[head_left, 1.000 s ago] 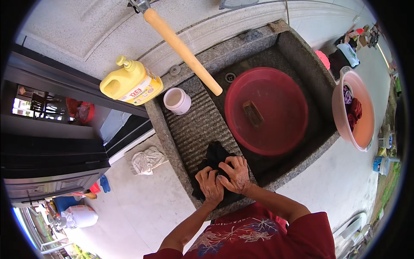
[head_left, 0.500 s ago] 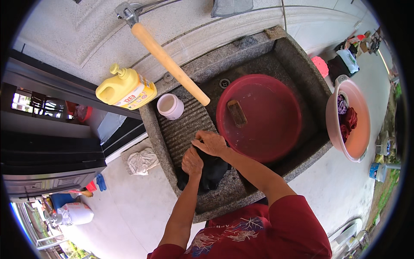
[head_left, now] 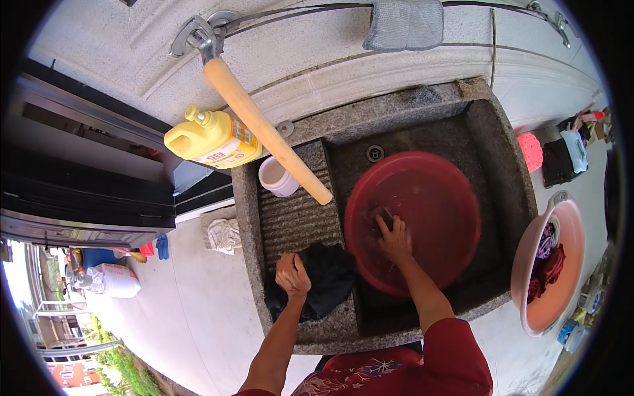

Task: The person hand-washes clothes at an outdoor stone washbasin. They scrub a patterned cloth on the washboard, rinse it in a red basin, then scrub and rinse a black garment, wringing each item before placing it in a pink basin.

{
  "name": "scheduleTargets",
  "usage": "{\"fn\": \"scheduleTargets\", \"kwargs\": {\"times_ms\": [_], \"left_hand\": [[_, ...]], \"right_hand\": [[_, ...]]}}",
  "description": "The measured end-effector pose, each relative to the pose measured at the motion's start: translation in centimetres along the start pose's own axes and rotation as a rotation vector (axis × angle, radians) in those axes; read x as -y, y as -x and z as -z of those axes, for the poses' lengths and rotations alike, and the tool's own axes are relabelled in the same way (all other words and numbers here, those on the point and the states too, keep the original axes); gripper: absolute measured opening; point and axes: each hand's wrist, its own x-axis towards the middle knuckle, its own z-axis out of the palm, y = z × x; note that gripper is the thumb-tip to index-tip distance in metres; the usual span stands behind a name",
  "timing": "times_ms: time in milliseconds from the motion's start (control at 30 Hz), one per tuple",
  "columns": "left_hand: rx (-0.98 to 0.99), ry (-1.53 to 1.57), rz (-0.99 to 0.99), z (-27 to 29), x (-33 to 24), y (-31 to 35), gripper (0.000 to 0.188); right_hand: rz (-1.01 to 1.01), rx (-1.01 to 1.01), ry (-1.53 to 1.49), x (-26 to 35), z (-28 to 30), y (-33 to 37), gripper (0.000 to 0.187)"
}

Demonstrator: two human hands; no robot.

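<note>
The right hand [head_left: 395,239] reaches forward into the red basin [head_left: 456,198], its fingers bent around a small brown block [head_left: 382,214] at the fingertips; whether it really grips the block I cannot tell. The left hand [head_left: 292,274] lies flat, palm down and fingers loosely curled, pressing on one black cloth [head_left: 323,280]. This cloth is on the ribbed washboard [head_left: 297,218] of the stone sink [head_left: 489,132], just left of the basin. Behind stand one white cup [head_left: 276,177], one yellow jug [head_left: 211,140] and one wooden handle [head_left: 264,129]. One pink basin [head_left: 528,264] with clothes is on the right.
</note>
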Motion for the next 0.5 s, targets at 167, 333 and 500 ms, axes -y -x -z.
{"fn": "scheduleTargets", "kwargs": {"times_ms": [167,333,500], "left_hand": [[-0.08,0.03,-0.056,-0.2,-0.6,-0.2,0.021],[-0.094,0.052,-0.033,0.4,-1.1,-0.5,0.02],[-0.053,0.082,-0.04,-0.3,-1.6,-0.9,0.022]], "right_hand": [[-0.201,-0.131,-0.417,0.1,4.9,-1.7,0.07],[0.451,-0.119,-0.526,9.5,9.4,-4.3,0.07],[0.659,0.15,-0.501,18.5,6.5,-8.6,0.061]]}}
